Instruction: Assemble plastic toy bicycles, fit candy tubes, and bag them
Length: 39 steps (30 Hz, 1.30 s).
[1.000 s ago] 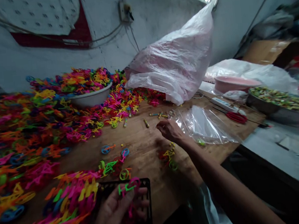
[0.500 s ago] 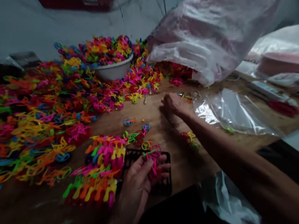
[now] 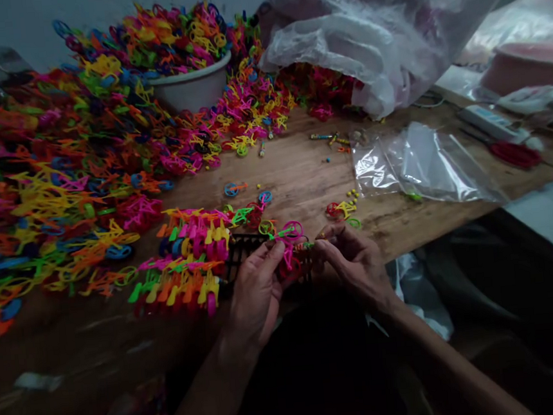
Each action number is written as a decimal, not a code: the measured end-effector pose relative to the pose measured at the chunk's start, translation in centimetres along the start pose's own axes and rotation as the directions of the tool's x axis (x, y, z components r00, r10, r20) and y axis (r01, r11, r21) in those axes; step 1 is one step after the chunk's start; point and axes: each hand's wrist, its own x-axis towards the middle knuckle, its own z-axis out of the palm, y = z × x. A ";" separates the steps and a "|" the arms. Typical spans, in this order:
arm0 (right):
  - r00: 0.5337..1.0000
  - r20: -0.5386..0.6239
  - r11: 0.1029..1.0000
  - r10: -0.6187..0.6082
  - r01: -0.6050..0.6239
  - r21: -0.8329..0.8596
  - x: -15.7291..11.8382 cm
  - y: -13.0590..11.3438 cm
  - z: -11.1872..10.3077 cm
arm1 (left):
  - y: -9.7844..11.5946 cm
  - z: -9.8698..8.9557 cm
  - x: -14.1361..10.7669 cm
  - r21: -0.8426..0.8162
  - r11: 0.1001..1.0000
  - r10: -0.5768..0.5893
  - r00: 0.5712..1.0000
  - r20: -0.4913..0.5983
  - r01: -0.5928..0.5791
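Observation:
A small pink plastic toy bicycle (image 3: 289, 257) with a green handlebar is pinched between the thumb and fingers of my left hand (image 3: 255, 293). My right hand (image 3: 353, 259) is closed in a pinch beside its front wheel, on a small thin piece that I cannot make out. Both hands are over a black slotted rack (image 3: 241, 246), partly hidden by them. Left of the rack, colourful toy bicycles (image 3: 179, 287) stand packed in two rows. A red and yellow toy bicycle (image 3: 339, 210) lies beyond my right hand, near several tiny yellow beads (image 3: 352, 194).
A large heap of toy bicycle parts (image 3: 60, 168) covers the left of the wooden table (image 3: 297, 167). Behind it is a heaped white basin (image 3: 193, 89). Clear plastic bags (image 3: 427, 162), a big translucent sack (image 3: 378, 43) and red-handled scissors (image 3: 514, 153) are at the right.
My right hand has come back from the far part of the table to the toy bicycle in my left hand. The camera view has tilted downward.

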 end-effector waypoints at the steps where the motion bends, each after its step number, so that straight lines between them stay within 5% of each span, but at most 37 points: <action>1: 1.000 0.006 1.000 -0.008 0.008 0.001 0.0 0.3 0.0 | -0.1 0.1 -0.1 -0.006 1.000 0.007 1.000 -0.004 -0.007; 12: 0.985 -0.027 0.968 -0.168 0.160 -0.194 -0.4 1.8 -0.5 | -0.1 -0.2 0.7 -0.053 0.999 -0.002 0.996 -0.088 -0.003; 19: 0.860 0.052 0.816 -0.507 0.499 -0.291 -0.6 1.7 -0.4 | 0.7 0.2 0.9 -0.105 0.992 -0.089 0.985 -0.148 0.074; 24: 0.838 0.067 0.786 -0.542 0.533 -0.314 -1.3 2.2 -0.8 | 0.8 0.6 0.4 -0.178 0.967 -0.209 0.965 -0.155 0.181; 34: 0.871 -0.014 0.833 -0.491 0.465 -0.302 -1.7 1.9 -0.6 | -0.4 0.8 -0.3 -0.264 0.952 -0.202 0.966 -0.164 0.154; 39: 0.823 0.100 0.767 -0.560 0.560 -0.313 -1.9 2.0 -1.5 | -0.8 0.8 -0.4 -0.157 0.980 -0.155 0.969 -0.191 0.126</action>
